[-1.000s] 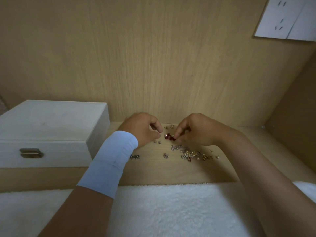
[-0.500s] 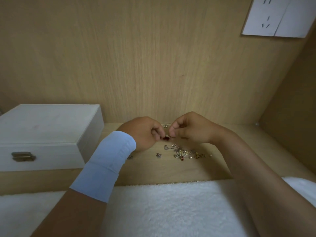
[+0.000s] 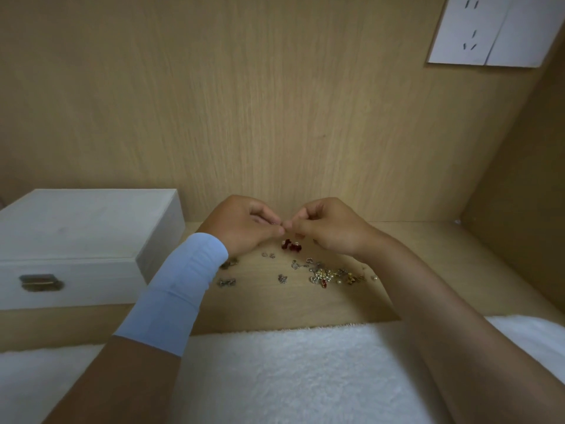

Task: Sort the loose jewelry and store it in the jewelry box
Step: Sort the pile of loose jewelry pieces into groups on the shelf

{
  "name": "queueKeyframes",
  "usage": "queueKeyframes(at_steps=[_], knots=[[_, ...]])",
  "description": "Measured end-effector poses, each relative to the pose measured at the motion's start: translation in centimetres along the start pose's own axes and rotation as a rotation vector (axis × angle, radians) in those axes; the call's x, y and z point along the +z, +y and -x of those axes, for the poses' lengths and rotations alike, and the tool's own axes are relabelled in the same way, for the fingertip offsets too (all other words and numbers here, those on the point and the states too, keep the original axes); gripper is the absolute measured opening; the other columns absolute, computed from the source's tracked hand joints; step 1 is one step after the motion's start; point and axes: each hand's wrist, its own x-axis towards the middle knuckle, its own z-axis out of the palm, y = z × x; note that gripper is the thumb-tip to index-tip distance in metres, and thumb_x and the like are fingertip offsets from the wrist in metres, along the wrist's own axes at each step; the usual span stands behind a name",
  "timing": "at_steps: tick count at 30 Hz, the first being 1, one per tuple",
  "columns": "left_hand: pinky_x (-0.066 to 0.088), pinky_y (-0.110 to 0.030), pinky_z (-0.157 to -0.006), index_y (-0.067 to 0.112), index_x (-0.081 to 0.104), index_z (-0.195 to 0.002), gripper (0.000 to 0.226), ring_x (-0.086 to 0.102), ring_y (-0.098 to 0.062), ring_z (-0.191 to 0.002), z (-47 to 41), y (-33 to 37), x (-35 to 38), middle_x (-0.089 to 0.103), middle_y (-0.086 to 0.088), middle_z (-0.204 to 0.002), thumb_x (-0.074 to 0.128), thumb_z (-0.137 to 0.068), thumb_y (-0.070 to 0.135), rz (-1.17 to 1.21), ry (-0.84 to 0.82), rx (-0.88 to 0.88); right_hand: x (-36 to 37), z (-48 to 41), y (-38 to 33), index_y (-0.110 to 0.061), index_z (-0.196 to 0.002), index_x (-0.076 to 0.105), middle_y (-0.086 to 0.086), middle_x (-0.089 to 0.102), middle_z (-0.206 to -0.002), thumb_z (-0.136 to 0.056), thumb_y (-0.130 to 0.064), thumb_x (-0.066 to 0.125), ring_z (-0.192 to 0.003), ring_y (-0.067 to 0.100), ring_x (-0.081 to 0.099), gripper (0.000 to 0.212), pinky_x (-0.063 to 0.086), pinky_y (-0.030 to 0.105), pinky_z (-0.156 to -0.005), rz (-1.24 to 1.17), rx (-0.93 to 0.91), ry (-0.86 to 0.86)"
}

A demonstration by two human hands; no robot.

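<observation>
We are looking at both hands working just right of the jewelry box. The left hand and right hand are meeting fingertip to fingertip. Both are pinching a tiny silver piece and holding it above the shelf; it is too small for us to say what it is.

The rest of the loose jewelry is lying on the shelf to the right of the box. A red piece is sitting under the hands, and the main heap is lying farther right. A few strays are lying closer to the box, beside the blue wristband.

The box is sitting closed with its latch facing us, and we are seeing nothing going in. We are judging the task as barely begun. Sorting is only getting under way and no clear groups are forming. The box is waiting to be opened and every piece is waiting to be stored. A white towel is lying in front of the box, nearer us.
</observation>
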Motion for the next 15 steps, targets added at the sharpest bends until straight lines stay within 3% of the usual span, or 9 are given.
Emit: queueKeyframes(at_steps=[4,8,10,13,15], knots=[[0.056,-0.028,-0.079,0.032,0.072,-0.078,0.014,0.069,-0.012,-0.081,-0.3,-1.1,-1.6,0.071,0.01,-0.08,0.073,-0.081,0.018,-0.196,-0.022,-0.016,1.3,0.7,-0.4,-0.028,-0.085,0.079,-0.01,0.075,-0.082,-0.084,-0.023,0.076,-0.071,-0.001,0.065,0.006,0.055,0.021,-0.072,0.362,-0.101,-0.224],[0.055,-0.029,-0.085,0.031,0.073,-0.076,0.015,0.069,-0.009,-0.081,-0.3,-1.5,-2.2,0.073,0.009,-0.079,0.075,-0.079,0.017,-0.285,-0.116,-0.033,2.4,1.1,-1.2,-0.029,-0.084,0.08,-0.019,0.074,-0.077,-0.078,-0.029,0.081,-0.078,-0.005,0.066,0.006,0.056,0.025,-0.082,0.48,-0.124,-0.312],[0.056,-0.028,-0.082,0.03,0.074,-0.076,0.012,0.071,-0.011,-0.078,-0.2,-1.5,-2.2,0.073,0.01,-0.075,0.077,-0.077,0.019,-0.282,-0.148,-0.038,2.4,1.3,-1.6,-0.028,-0.084,0.08,-0.018,0.074,-0.076,-0.079,-0.029,0.08,-0.077,-0.003,0.066,0.005,0.056,0.026,-0.081,0.507,-0.119,-0.325],[0.059,-0.031,-0.08,0.03,0.076,-0.078,0.009,0.072,-0.016,-0.08,0.0,-1.4,-2.0,0.073,0.009,-0.075,0.077,-0.078,0.022,-0.266,-0.191,-0.012,2.3,1.7,-2.0,-0.025,-0.086,0.081,-0.019,0.071,-0.071,-0.081,-0.024,0.079,-0.067,-0.008,0.06,0.006,0.044,0.009,-0.064,0.496,-0.118,-0.384],[0.059,-0.033,-0.081,0.032,0.077,-0.079,0.011,0.071,-0.018,-0.081,0.1,-1.4,-1.9,0.074,0.008,-0.078,0.076,-0.079,0.021,-0.278,-0.234,0.002,2.3,1.8,-2.0,-0.024,-0.09,0.082,-0.016,0.074,-0.078,-0.081,-0.021,0.08,-0.068,-0.01,0.059,0.009,0.041,0.005,-0.065,0.471,-0.104,-0.444]])
